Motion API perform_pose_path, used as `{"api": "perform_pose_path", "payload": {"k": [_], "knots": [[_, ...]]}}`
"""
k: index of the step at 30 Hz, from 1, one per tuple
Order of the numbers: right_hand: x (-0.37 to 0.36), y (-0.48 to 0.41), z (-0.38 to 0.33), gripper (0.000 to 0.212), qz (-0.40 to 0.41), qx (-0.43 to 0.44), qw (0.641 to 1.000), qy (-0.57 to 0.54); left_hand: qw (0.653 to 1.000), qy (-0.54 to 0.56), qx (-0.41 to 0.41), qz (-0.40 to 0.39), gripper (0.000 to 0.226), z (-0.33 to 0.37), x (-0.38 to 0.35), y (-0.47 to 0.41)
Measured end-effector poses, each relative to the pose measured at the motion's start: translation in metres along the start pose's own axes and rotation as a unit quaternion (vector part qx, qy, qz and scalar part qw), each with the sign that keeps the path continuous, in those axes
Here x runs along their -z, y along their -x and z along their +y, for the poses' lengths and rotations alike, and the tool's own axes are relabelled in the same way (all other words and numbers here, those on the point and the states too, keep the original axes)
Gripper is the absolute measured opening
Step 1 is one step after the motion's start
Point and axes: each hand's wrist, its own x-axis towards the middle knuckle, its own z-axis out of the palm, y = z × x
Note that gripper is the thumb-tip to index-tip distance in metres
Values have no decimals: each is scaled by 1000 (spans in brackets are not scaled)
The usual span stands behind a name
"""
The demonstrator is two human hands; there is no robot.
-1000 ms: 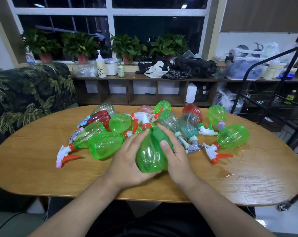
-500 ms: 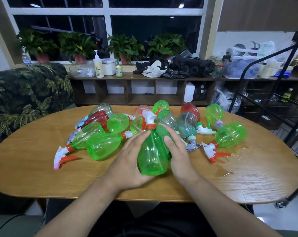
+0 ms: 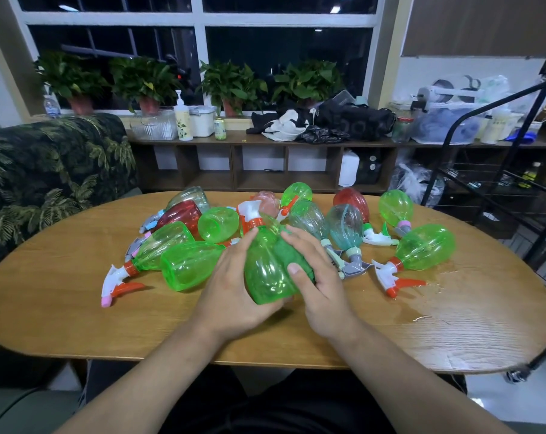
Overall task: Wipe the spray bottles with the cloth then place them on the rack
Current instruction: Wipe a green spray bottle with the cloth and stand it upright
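A clear green spray bottle [image 3: 267, 270] with an orange and white trigger head stands nearly upright between my hands, just above the wooden table [image 3: 62, 308]. My left hand [image 3: 231, 292] grips its left side and base. My right hand [image 3: 315, 277] presses a green cloth [image 3: 289, 253] against the bottle's right side. Behind them lies a heap of several spray bottles [image 3: 425, 247], green, red and pale blue, all on their sides. A black wire rack [image 3: 516, 195] stands at the right of the table.
Water shines on the table [image 3: 434, 277] at the right, near a bottle with an orange trigger. A leaf-patterned sofa [image 3: 46, 170] is on the left. A low shelf [image 3: 265, 164] with plants and clutter runs under the window.
The held bottle has turned from tilted to more upright and come slightly nearer me. My right hand with the cloth has slid along its right side.
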Motion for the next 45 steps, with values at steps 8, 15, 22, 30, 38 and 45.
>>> {"api": "perform_pose_path", "payload": {"k": [8,15,22,30,38,45], "knots": [[-6,5,-3,43,-21,73,995,59,992,56,89,67,118,-7,4,-3],[-3,4,-1,46,-4,11,999,36,1000,5,14,7,118,-2,4,0],[-5,1,2,43,18,-117,983,-137,997,6,-74,-22,119,6,5,2],[2,-6,-6,41,24,-161,953,-256,994,2,-72,-85,124,-1,1,-1],[1,-4,-3,42,12,-159,965,-207,994,-17,-69,-81,121,-1,-2,1],[-1,1,4,45,0,-49,998,-31,1000,-14,-3,-26,120,-5,-2,0]]}}
